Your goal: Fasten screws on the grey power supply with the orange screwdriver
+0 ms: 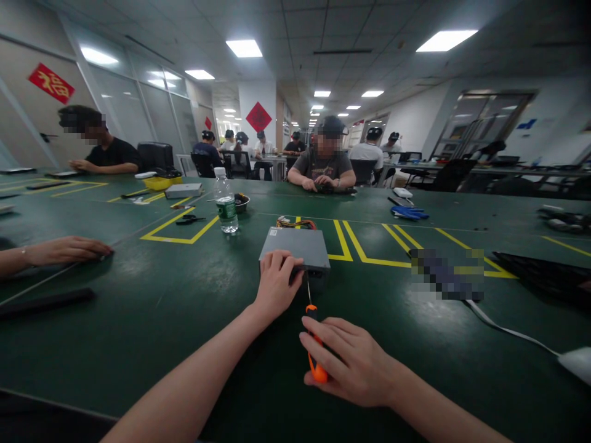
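A grey metal computer power supply [300,245] sits on the green table in front of me, its bundle of coloured wires [298,224] at the far side. My left hand [278,278] rests on its near left edge, fingers over the top and thumb toward the near face. In my right hand [353,357] is a screwdriver [317,360] with an orange and black handle, fingers bent around it. The shaft points away from me, up to the near face of the power supply. The exact spot where its tip meets the case is too small to tell.
A water bottle [226,206] stands beyond the power supply to the left, near a small bowl [241,202]. Blue gloves [409,213] lie at the right. Yellow tape [378,263] marks the green table [194,344]. Another person's hand [76,250] is at the left; a person sits opposite.
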The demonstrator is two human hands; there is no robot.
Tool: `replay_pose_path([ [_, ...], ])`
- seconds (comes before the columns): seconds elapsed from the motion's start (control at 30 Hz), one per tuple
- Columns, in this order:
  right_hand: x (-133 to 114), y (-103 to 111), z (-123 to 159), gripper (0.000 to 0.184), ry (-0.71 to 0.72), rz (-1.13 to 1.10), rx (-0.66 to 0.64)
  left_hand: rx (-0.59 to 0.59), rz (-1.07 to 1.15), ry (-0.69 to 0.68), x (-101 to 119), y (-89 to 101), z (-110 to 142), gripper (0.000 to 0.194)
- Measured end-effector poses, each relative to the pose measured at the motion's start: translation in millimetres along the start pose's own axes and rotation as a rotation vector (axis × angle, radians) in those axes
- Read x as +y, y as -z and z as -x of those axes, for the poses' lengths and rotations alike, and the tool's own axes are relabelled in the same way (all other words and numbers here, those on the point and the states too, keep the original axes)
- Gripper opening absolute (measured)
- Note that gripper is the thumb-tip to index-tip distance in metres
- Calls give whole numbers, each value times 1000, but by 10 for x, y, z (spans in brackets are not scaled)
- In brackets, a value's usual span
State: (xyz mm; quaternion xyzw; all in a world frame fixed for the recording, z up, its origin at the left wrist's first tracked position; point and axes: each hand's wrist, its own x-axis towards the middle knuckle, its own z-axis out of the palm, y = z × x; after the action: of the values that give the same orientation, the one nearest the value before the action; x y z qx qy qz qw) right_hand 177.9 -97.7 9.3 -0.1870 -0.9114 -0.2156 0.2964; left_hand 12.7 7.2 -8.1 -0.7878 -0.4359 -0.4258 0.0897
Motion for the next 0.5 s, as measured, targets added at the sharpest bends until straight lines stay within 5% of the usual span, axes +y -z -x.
replay_pose_path([
  [0.23,98,134,143,34,206,41,-19,-5,-7,-9,-11,-1,3,19],
  [0.5,152,159,344,28,79,32,44,-23,1,-12,-18,8,2,19],
])
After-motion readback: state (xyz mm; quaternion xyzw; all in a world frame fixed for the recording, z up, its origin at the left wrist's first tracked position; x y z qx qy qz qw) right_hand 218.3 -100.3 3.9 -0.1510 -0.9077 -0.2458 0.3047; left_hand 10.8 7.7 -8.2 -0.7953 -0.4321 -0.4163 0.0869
